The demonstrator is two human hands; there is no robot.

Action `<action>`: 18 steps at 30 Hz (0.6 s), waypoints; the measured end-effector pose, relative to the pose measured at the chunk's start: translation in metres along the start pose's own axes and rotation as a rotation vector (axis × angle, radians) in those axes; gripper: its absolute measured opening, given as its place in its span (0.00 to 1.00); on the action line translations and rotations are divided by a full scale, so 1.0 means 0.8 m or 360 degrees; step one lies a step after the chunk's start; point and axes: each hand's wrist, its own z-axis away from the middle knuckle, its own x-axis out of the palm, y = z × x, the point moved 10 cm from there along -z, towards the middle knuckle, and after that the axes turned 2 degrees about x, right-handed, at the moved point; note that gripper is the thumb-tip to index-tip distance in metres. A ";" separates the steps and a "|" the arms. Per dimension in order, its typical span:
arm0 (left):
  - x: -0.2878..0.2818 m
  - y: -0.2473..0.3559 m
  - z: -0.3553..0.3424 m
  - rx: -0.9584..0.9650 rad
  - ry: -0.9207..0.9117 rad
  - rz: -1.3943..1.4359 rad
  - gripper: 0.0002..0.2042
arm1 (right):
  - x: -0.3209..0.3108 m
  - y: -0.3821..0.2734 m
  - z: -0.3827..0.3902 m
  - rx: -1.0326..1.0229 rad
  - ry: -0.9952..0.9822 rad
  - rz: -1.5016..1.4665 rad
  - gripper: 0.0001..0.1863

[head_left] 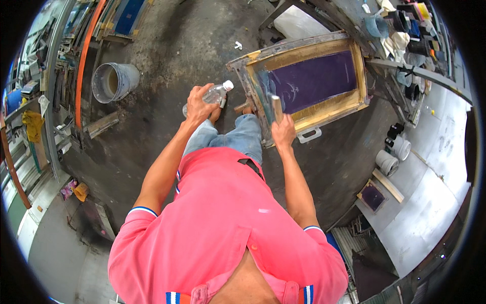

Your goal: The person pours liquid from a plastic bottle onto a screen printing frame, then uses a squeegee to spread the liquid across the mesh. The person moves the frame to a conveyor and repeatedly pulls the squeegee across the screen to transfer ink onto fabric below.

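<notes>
Standing on a dark, stained floor (162,53), you hold a clear plastic bottle (215,95) in your left hand (200,105), the fingers curled around its body. The bottle tilts, its white cap (228,85) angled up and to the right, toward the near left corner of a large rectangular frame. Your right hand (283,130) grips a narrow, brown-grey, flat-ended tool (276,108), the fingers wrapped about its lower part while the upper end points away from you. Whether the tool touches anything beyond your fist cannot be told from this angle.

Just past your right hand, the large worn wooden frame (298,46), yellowed along its inner faces, surrounds a dark purple rectangular panel (314,80). A pale, looped handle (309,135) shows at the frame's near edge, just beside your right hand. Your pink short-sleeved shirt (223,202) and faded blue jeans (232,134) fill the foreground below both hands.

Well apart to the left, a grey bucket (127,81) lies near a long orange post (86,58). At right, two whitish buckets (401,147) sit near a smaller framed purple panel (373,195). A white scrap (238,45) lies on the floor beyond the bottle.
</notes>
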 end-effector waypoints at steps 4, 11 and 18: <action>0.003 -0.010 0.006 0.0001 0.0007 0.0014 0.32 | 0.009 -0.002 0.008 -0.0198 -0.0033 -0.0035 0.14; -0.013 -0.008 0.009 -0.0046 -0.0003 -0.0025 0.34 | -0.015 -0.048 -0.086 -0.0133 0.0138 0.0004 0.14; -0.005 -0.009 0.013 -0.0069 0.0036 0.0023 0.32 | -0.002 -0.035 -0.038 -0.0240 0.0068 0.0157 0.15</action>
